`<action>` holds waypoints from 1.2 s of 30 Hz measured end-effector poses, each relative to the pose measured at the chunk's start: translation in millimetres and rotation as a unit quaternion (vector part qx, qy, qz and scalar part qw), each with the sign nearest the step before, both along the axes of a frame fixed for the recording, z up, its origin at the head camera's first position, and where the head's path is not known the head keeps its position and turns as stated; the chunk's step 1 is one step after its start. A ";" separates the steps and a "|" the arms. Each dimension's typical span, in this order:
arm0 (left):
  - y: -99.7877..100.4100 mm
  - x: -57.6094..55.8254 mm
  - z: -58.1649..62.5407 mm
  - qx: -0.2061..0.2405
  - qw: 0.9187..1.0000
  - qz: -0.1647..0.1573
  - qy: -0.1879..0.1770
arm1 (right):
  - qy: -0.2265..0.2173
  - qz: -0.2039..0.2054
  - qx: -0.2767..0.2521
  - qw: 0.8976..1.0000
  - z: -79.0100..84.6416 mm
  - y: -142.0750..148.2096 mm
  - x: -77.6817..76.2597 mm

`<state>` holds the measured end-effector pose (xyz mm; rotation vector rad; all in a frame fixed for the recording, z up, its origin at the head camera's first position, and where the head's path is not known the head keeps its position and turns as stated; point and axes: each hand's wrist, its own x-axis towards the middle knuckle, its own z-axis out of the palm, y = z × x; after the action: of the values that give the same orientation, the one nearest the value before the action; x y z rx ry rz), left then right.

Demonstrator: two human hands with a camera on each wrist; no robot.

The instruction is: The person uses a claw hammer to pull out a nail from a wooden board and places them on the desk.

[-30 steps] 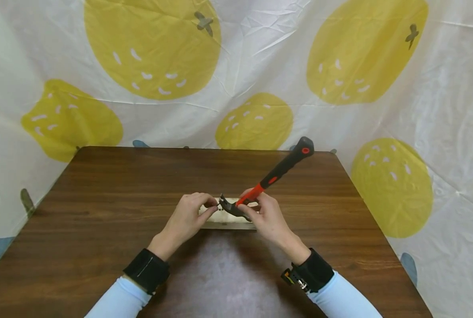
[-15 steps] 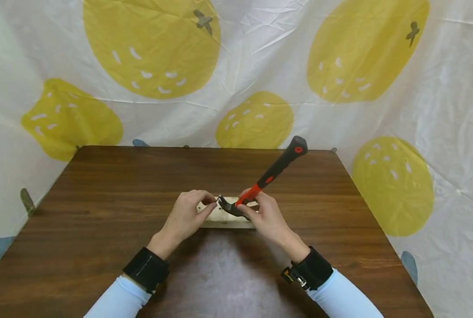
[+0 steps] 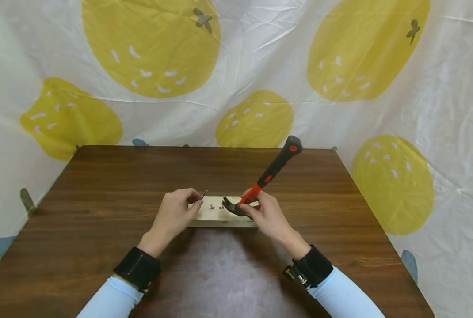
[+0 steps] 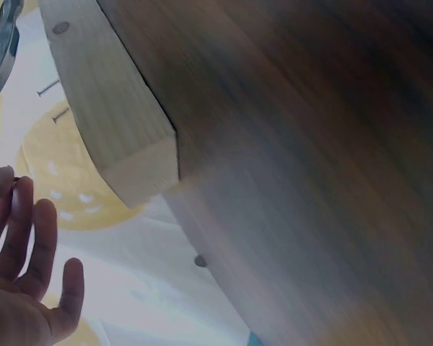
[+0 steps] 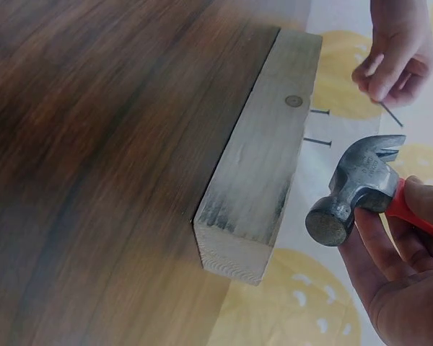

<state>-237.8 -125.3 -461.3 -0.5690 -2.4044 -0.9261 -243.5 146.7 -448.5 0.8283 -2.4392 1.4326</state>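
Note:
My left hand (image 3: 177, 211) pinches a nail (image 5: 392, 115) between thumb and fingertips, at the left end of a pale wooden block (image 3: 210, 216). The nail sticks out past the fingertips, its head end pointing away. My right hand (image 3: 272, 216) grips a claw hammer (image 3: 278, 168) low on its red shaft, close under the metal head (image 5: 364, 169); the black handle slants up and to the right. In the right wrist view, two nails (image 5: 317, 141) stand up from the block's top face, and the hammer's claw points toward the left hand.
The block lies on a dark brown wooden table (image 3: 101, 185). A round knot (image 5: 294, 101) marks its side. Behind the table hangs a white cloth (image 3: 244, 53) printed with yellow fruit.
The left hand has moved left, away from the hammer's claw, with the nail between its fingers. More of the block's top and its standing nails show. The hammer's handle end has swung slightly left.

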 end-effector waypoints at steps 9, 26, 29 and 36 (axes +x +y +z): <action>-20.6 5.9 -7.4 -0.029 0.996 0.065 -0.044 | 0.002 -0.002 0.013 1.000 -6.5 6.0 -5.5; -68.9 15.4 -14.7 -0.093 0.969 0.142 -0.181 | 0.018 -0.016 0.051 0.998 -8.8 13.2 -14.0; -77.3 17.2 -15.4 -0.100 0.961 0.150 -0.208 | 0.017 -0.017 0.053 0.998 -8.1 13.7 -14.7; -94.5 21.1 -16.7 -0.115 0.946 0.163 -0.253 | 0.015 -0.016 0.061 0.998 -10.7 16.8 -16.6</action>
<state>-216.6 -219.8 -478.0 0.0119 -2.9712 -0.7110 -260.1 163.5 -459.1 0.8257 -2.5260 1.2611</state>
